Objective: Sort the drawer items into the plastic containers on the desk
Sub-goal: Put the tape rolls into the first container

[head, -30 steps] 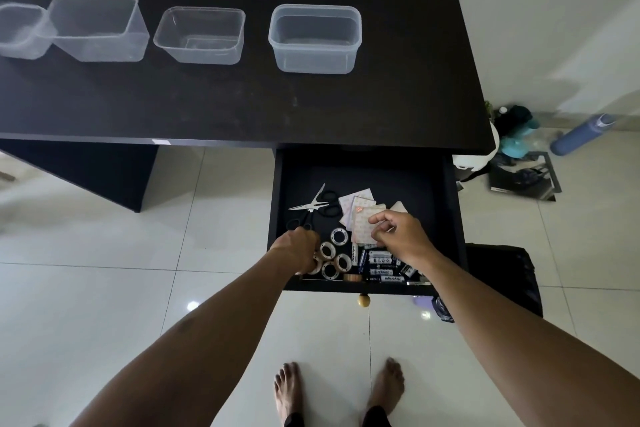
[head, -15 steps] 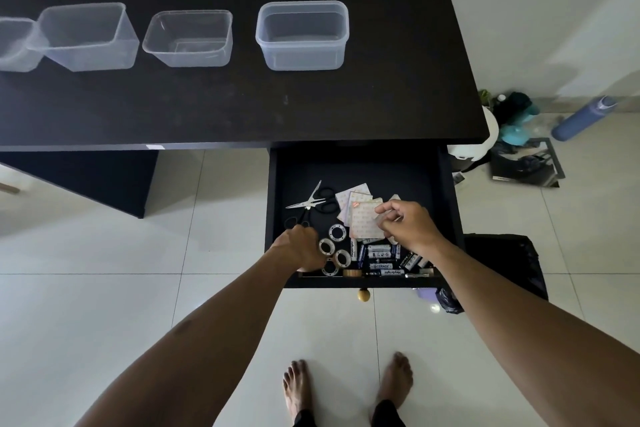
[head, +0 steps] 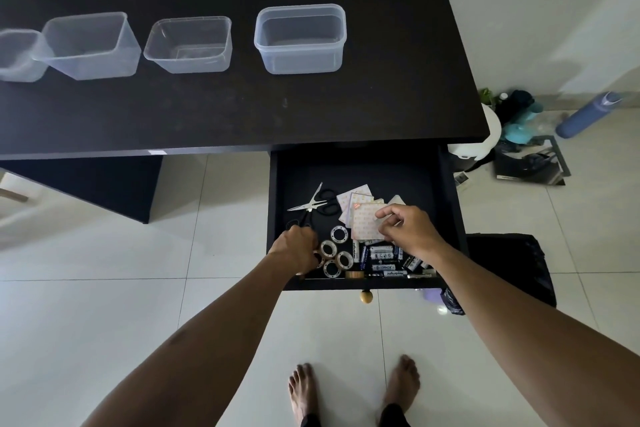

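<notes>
Hands in the drawer (head: 363, 166): my left hand (head: 298, 248) grips a tape roll (head: 318, 258), my right hand (head: 407, 229) pinches a packet (head: 365, 224), containers (head: 300, 38) all empty.

a single wide-angle view from the person's head looks forward and steeply down. the desk (head: 381, 97) fills the upper frame, the open drawer (head: 363, 170) sits near at centre, and bare feet (head: 303, 388) on the floor (head: 104, 305) mark the bottom edge.

We note a dark tabletop (head: 381, 97) against a pale wall (head: 536, 10). Glossy white floor tiles (head: 104, 305) catch soft light. A blue bottle (head: 585, 116) lies on them at right, near dark clutter (head: 530, 163).
</notes>
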`<action>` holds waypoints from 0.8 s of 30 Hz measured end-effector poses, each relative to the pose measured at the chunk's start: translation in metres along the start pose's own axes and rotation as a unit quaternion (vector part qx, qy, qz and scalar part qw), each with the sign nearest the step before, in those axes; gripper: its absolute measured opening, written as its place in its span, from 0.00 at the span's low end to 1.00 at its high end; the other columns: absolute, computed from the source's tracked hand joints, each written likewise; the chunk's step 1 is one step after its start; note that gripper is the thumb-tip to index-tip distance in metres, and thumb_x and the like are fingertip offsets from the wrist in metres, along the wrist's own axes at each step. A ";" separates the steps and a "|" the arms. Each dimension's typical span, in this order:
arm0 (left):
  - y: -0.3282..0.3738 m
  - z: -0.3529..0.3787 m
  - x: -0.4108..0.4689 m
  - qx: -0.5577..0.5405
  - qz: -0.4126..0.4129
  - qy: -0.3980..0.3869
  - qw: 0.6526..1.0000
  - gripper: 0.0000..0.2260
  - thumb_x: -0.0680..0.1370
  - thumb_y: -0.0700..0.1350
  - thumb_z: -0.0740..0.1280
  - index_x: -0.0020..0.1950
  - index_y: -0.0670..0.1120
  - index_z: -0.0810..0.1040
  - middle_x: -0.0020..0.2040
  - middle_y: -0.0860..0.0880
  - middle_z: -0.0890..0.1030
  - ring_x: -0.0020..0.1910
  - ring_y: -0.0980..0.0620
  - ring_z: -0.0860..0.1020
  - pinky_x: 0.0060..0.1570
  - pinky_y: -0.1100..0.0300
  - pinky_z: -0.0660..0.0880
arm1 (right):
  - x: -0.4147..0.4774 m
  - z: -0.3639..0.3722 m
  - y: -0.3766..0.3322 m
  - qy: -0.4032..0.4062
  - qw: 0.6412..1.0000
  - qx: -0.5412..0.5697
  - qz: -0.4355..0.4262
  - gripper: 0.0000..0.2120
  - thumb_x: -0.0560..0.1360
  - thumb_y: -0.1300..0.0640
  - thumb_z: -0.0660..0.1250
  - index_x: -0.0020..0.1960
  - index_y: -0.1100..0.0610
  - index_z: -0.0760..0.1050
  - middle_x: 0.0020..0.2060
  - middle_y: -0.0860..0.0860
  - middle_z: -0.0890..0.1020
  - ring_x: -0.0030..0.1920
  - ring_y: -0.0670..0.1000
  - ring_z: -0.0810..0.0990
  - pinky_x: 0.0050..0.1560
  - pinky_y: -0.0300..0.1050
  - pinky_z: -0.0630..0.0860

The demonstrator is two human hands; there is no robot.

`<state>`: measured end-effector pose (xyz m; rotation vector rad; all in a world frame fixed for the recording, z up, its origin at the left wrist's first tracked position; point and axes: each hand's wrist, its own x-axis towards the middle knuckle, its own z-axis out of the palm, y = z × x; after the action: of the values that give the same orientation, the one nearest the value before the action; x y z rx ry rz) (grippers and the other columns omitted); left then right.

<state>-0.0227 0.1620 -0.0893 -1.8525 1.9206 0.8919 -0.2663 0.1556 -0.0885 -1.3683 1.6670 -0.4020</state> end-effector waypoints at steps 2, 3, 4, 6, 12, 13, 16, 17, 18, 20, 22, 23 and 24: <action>-0.001 0.006 0.001 -0.005 0.005 0.007 1.000 0.15 0.74 0.47 0.70 0.60 0.49 0.80 0.57 0.44 0.80 0.56 0.42 0.80 0.53 0.53 0.80 | 0.000 0.005 -0.001 -0.001 1.000 0.003 -0.001 0.11 0.73 0.63 0.71 0.53 0.53 0.82 0.39 0.52 0.84 0.42 0.50 0.84 0.52 0.48 0.81; -0.001 0.009 0.002 -0.004 0.007 0.014 1.000 0.15 0.74 0.47 0.70 0.60 0.49 0.80 0.57 0.44 0.80 0.56 0.41 0.80 0.52 0.53 0.79 | 0.000 0.008 -0.001 -0.003 1.000 0.006 0.000 0.11 0.73 0.64 0.71 0.53 0.53 0.82 0.39 0.51 0.84 0.42 0.50 0.84 0.52 0.48 0.81; -0.001 0.011 0.002 -0.001 0.009 0.020 1.000 0.14 0.74 0.47 0.70 0.60 0.49 0.79 0.56 0.43 0.80 0.56 0.41 0.80 0.51 0.53 0.79 | 0.000 0.010 -0.001 -0.005 1.000 0.008 0.001 0.11 0.73 0.64 0.71 0.53 0.53 0.82 0.39 0.51 0.84 0.42 0.49 0.84 0.52 0.47 0.81; 0.000 0.014 0.003 0.007 0.010 0.030 0.999 0.13 0.75 0.46 0.69 0.59 0.48 0.79 0.55 0.43 0.81 0.56 0.40 0.80 0.51 0.52 0.79 | 0.000 0.013 0.000 -0.007 1.000 0.008 0.003 0.12 0.72 0.64 0.71 0.54 0.53 0.82 0.39 0.50 0.84 0.42 0.49 0.83 0.51 0.48 0.81; 0.003 0.015 0.010 0.018 -0.010 0.045 0.999 0.14 0.75 0.40 0.68 0.60 0.43 0.80 0.57 0.41 0.80 0.57 0.40 0.80 0.53 0.51 0.80 | -0.001 0.026 -0.003 -0.027 0.999 -0.014 -0.013 0.11 0.74 0.64 0.68 0.55 0.55 0.82 0.42 0.53 0.84 0.43 0.51 0.84 0.49 0.46 0.81; 0.003 0.015 0.011 0.015 -0.016 0.048 0.999 0.14 0.75 0.40 0.68 0.60 0.43 0.80 0.57 0.41 0.79 0.57 0.40 0.80 0.53 0.52 0.79 | -0.002 0.029 -0.005 -0.033 0.999 -0.025 -0.021 0.10 0.75 0.63 0.68 0.55 0.55 0.82 0.44 0.53 0.84 0.44 0.50 0.83 0.48 0.44 0.81; 0.001 0.016 0.012 0.007 -0.031 0.046 0.998 0.14 0.75 0.39 0.68 0.61 0.42 0.79 0.58 0.41 0.79 0.58 0.40 0.80 0.52 0.53 0.78 | -0.002 0.042 -0.011 -0.097 0.994 -0.050 -0.018 0.09 0.74 0.63 0.72 0.53 0.55 0.82 0.45 0.52 0.84 0.46 0.49 0.83 0.46 0.41 0.80; 0.000 0.016 0.012 0.003 -0.032 0.042 0.999 0.14 0.75 0.39 0.67 0.60 0.42 0.79 0.57 0.41 0.80 0.57 0.40 0.80 0.52 0.53 0.78 | -0.002 0.047 -0.013 -0.122 0.990 -0.070 -0.011 0.10 0.72 0.61 0.74 0.53 0.54 0.81 0.45 0.52 0.84 0.46 0.50 0.82 0.47 0.43 0.81; -0.001 0.017 0.012 -0.003 -0.034 0.037 0.999 0.14 0.75 0.39 0.68 0.60 0.42 0.79 0.57 0.41 0.80 0.57 0.40 0.80 0.52 0.52 0.78 | -0.001 0.053 -0.014 -0.135 0.985 -0.105 -0.009 0.11 0.70 0.59 0.75 0.52 0.52 0.81 0.46 0.51 0.83 0.47 0.51 0.82 0.49 0.46 0.81; -0.003 0.017 0.013 -0.019 -0.037 0.029 0.999 0.14 0.74 0.41 0.70 0.60 0.43 0.80 0.57 0.42 0.80 0.57 0.40 0.81 0.53 0.52 0.80 | 0.000 0.064 -0.017 -0.132 0.972 -0.196 -0.017 0.13 0.69 0.54 0.75 0.52 0.48 0.80 0.48 0.50 0.80 0.50 0.51 0.79 0.46 0.47 0.78; -0.003 0.017 0.014 -0.032 -0.035 0.020 0.999 0.15 0.73 0.42 0.70 0.60 0.44 0.80 0.57 0.42 0.80 0.56 0.40 0.81 0.54 0.51 0.80 | 0.000 0.070 -0.022 -0.113 0.960 -0.255 -0.023 0.12 0.70 0.53 0.74 0.53 0.48 0.79 0.49 0.51 0.79 0.50 0.52 0.77 0.43 0.43 0.72; -0.004 0.017 0.015 -0.035 -0.033 0.017 0.999 0.15 0.73 0.42 0.70 0.59 0.44 0.80 0.57 0.42 0.81 0.56 0.40 0.81 0.54 0.51 0.80 | 0.000 0.073 -0.024 -0.108 0.955 -0.273 -0.026 0.12 0.70 0.54 0.73 0.53 0.48 0.79 0.50 0.51 0.79 0.51 0.53 0.77 0.42 0.43 0.70; -0.004 0.017 0.016 -0.036 -0.032 0.016 0.999 0.14 0.73 0.41 0.70 0.59 0.44 0.81 0.57 0.42 0.81 0.56 0.40 0.81 0.53 0.51 0.80 | 0.001 0.076 -0.024 -0.105 0.950 -0.292 -0.031 0.11 0.70 0.55 0.72 0.52 0.49 0.78 0.50 0.52 0.79 0.51 0.54 0.78 0.42 0.43 0.70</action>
<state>-0.0232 0.1606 -0.1127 -1.9691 1.8595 0.9283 -0.1913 0.1681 -0.1120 -1.8207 1.6276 0.2249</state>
